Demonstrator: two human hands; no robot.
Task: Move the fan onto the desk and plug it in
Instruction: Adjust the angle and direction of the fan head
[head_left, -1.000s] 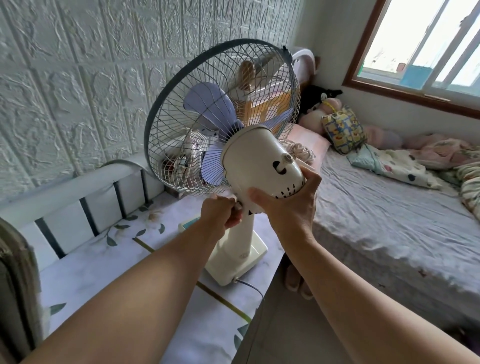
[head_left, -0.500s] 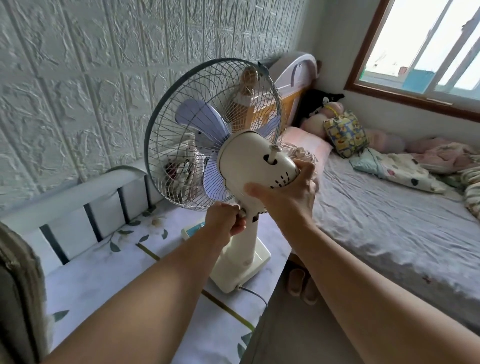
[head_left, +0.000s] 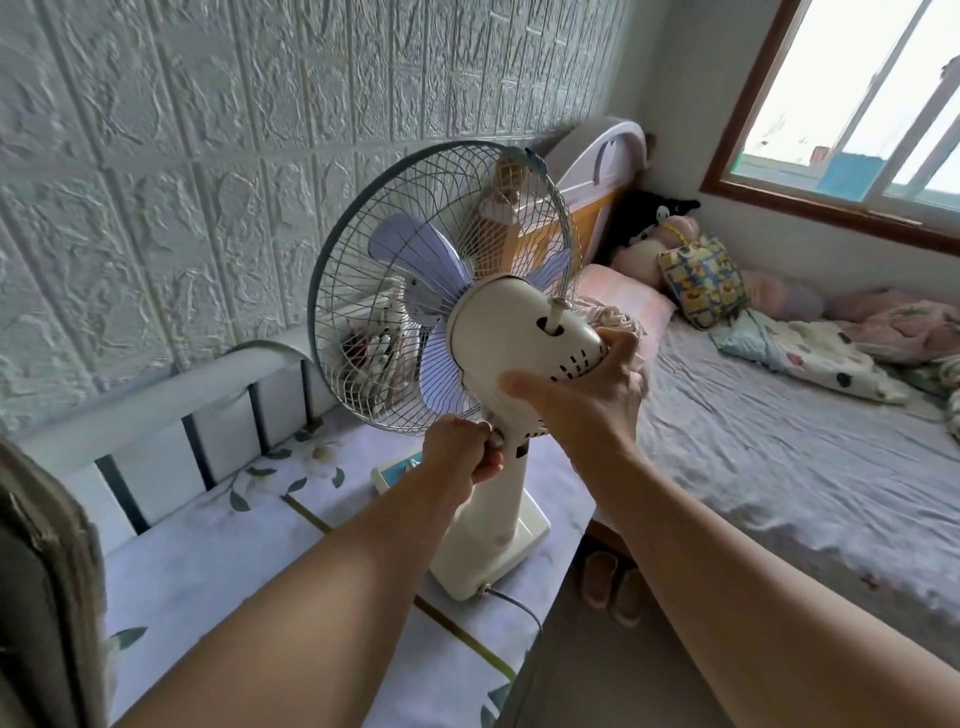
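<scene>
A cream table fan (head_left: 493, 499) with pale purple blades and a wire cage stands on the desk (head_left: 218, 566), which has a white floral cover. My right hand (head_left: 587, 400) grips the back of the cream motor housing. My left hand (head_left: 462, 452) pinches the small knob at the fan's neck, just below the cage. The fan's grey cord (head_left: 519, 608) leaves the base at its near corner and drops over the desk's front edge; its plug is out of sight.
A textured white brick wall runs behind the desk, with a white railed backboard (head_left: 156, 415) along it. A bed (head_left: 779, 457) with pillows and plush toys lies to the right. Slippers (head_left: 608, 587) sit on the floor between desk and bed. A window is at the upper right.
The fan head has tilted down and back, so the cage faces the wall more upright. My right hand moved with the motor housing; my left hand stayed on the neck knob.
</scene>
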